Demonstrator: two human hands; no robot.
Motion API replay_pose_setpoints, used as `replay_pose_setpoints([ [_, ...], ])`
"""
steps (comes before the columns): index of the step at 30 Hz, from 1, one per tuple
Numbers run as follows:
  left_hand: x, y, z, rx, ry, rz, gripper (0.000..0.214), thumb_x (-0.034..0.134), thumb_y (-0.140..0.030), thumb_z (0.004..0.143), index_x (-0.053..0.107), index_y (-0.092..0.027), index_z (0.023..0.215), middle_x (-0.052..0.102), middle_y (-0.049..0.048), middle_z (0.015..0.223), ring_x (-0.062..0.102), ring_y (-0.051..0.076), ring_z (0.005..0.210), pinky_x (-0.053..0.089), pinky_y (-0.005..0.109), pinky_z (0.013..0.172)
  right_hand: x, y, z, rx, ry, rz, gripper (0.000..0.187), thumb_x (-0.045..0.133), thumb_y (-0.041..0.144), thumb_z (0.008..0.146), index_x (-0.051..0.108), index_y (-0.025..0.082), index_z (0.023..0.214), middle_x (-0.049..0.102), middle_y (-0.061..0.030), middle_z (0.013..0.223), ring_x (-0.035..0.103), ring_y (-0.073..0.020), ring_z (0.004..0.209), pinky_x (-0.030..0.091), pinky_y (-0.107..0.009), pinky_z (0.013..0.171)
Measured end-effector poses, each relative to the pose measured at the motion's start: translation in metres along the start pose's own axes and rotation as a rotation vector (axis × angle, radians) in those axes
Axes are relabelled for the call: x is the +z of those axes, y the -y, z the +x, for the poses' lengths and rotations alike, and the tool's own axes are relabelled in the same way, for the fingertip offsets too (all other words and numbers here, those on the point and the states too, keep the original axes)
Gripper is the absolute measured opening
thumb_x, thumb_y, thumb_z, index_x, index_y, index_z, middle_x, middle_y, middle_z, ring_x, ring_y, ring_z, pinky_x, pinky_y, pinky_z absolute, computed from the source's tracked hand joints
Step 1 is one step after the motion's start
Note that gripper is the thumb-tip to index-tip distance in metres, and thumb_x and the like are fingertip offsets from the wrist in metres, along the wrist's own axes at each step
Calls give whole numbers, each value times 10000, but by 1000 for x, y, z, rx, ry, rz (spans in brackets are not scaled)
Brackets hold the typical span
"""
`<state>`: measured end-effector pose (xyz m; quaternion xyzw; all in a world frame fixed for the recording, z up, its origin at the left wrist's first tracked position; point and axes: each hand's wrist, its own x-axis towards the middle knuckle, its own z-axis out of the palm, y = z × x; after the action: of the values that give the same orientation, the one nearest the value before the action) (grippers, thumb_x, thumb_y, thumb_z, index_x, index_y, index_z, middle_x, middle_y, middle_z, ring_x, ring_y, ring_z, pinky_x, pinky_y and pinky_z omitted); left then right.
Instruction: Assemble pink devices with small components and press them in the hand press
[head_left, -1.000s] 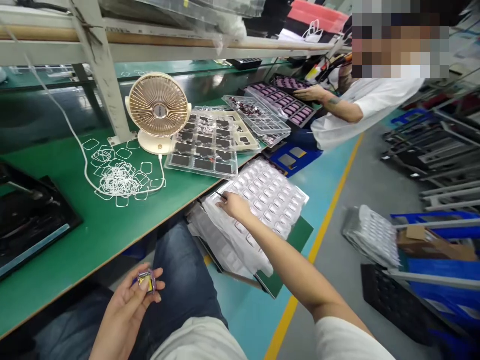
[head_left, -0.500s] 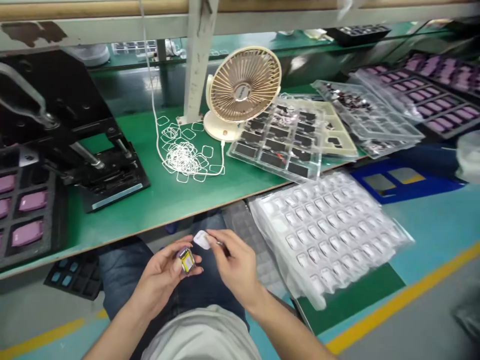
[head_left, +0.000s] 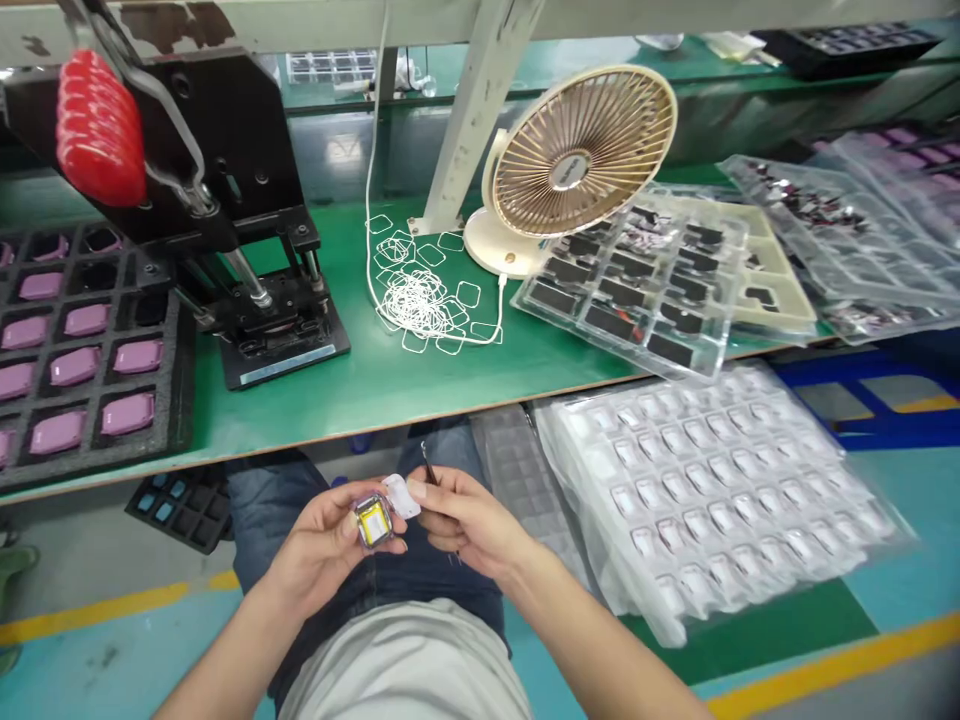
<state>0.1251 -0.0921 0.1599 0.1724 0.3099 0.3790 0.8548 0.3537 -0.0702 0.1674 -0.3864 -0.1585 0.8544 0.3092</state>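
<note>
My left hand (head_left: 319, 535) is closed around a small purple watch case (head_left: 374, 521), whose inner side faces up and shows a white part with a yellow border. In my right hand (head_left: 465, 515), thumb and fingers pinch a thin white rounded-square cover (head_left: 402, 496) right beside the case; I cannot tell if the two touch. The same hand also holds a slim dark tool (head_left: 428, 468) with a metal tip pointing up, apparently tweezers. Both hands are above my lap, just in front of the bench edge.
On the green bench (head_left: 300, 405) stand a black hand press (head_left: 262, 290) with a red handle (head_left: 101, 130), a foam tray (head_left: 176, 400) of purple cases, a heap of white ring gaskets (head_left: 420, 305), a fan (head_left: 570, 165) and clear parts trays (head_left: 637, 290). Plastic-covered trays (head_left: 720, 490) lie at right.
The view has swung left, bringing the red handle into sight. The white cover has come down closer to the case, which now faces me more, and the tool tip points up.
</note>
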Motion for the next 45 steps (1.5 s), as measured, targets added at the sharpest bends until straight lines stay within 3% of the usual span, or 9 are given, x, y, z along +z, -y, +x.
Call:
replay_pose_setpoints([
  [3, -2, 4, 3, 45, -37, 3, 420, 894, -358, 860, 795, -226, 1246, 789, 142, 1239, 759, 335, 1149, 623, 521, 1029, 9, 4, -9, -232, -127, -206, 447, 961, 522, 806, 721, 170, 940, 651, 13, 704, 381, -36, 447, 317, -155, 407],
  [5, 0, 8, 5, 136, -108, -2, 418, 905, -327, 851, 798, -264, 1249, 778, 122, 1298, 762, 314, 1155, 633, 483, 1015, 19, 3, -15, -540, -214, -460, 294, 917, 435, 884, 789, 191, 989, 784, -77, 988, 690, -136, 688, 574, -233, 614],
  [6, 2, 9, 5, 189, -144, 0, 423, 915, -306, 842, 801, -281, 1249, 782, 112, 1304, 767, 294, 1148, 643, 439, 993, 23, 2, -18, -696, -238, -598, 202, 892, 366, 919, 813, 208, 1016, 794, -91, 1101, 760, -189, 862, 633, -284, 762],
  [8, 7, 12, 5, 288, -205, 18, 433, 936, -254, 817, 816, -304, 1230, 798, 98, 1285, 773, 252, 1143, 642, 341, 964, 29, -3, -21, -928, -251, -831, 132, 846, 240, 960, 831, 240, 1091, 786, -84, 1209, 781, -231, 1050, 652, -331, 925],
  [11, 13, 13, 4, 379, -247, 75, 427, 951, -181, 787, 840, -312, 1178, 793, 89, 1303, 771, 225, 1165, 615, 268, 991, 31, -8, -18, -1075, -235, -1027, 224, 824, 144, 965, 820, 248, 1164, 776, -72, 1258, 798, -217, 1036, 675, -285, 875],
  [18, 23, 8, 1, 458, -223, 133, 379, 916, -185, 833, 842, -302, 1186, 770, 104, 1351, 729, 248, 1262, 590, 287, 1051, 29, -8, -10, -1181, -202, -1124, 176, 812, 130, 978, 815, 214, 1133, 774, -73, 1272, 809, -187, 995, 656, -213, 851],
  [31, 21, 8, 3, 535, -178, 187, 331, 901, -195, 859, 846, -295, 1170, 768, 98, 1342, 716, 230, 1271, 584, 274, 1058, 25, -10, -11, -1241, -149, -1218, 218, 752, 142, 1027, 793, 220, 1227, 746, -91, 1335, 798, -197, 1042, 657, -257, 838],
  [41, 24, 15, 1, 585, -231, 213, 303, 854, -224, 908, 832, -321, 1195, 700, 119, 1444, 671, 333, 1347, 561, 475, 1134, 20, -23, 1, -1296, -131, -1371, 406, 625, 58, 1047, 668, 206, 1422, 651, -145, 1477, 755, -230, 1178, 643, -311, 831],
  [45, 32, 15, 7, 575, -396, 152, 283, 881, -299, 893, 811, -292, 1167, 774, 101, 1287, 761, 227, 1162, 612, 310, 1011, 25, -22, 9, -1319, -182, -1343, 354, 695, 128, 1057, 650, 215, 1397, 699, -130, 1409, 757, -215, 1162, 635, -298, 881],
])
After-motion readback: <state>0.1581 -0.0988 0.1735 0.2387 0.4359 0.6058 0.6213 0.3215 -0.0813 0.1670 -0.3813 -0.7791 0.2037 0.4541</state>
